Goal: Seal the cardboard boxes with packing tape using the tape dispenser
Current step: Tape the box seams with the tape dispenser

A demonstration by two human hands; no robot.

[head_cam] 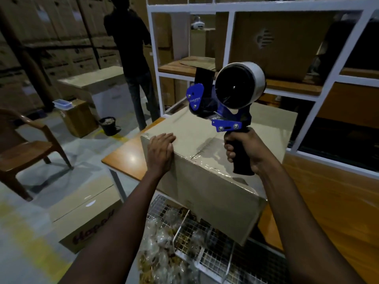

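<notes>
A plain cardboard box (196, 177) sits on a wooden table, one corner overhanging toward me. Clear tape (207, 154) runs along its top seam and down the near face. My left hand (161, 151) rests flat on the box's top near the left edge, fingers straight. My right hand (244, 150) grips the black handle of a blue tape dispenser (223, 99), held upright above the box's top. The dispenser carries a roll of clear tape (240, 85) on its black hub.
The orange-brown table (127, 158) juts left of the box. A wire basket (205, 253) of wrapped packets lies below. A printed carton (86, 218) stands on the floor, a brown chair (24, 144) left, a white shelving frame (225, 7) behind, and a person (131, 48) at the back.
</notes>
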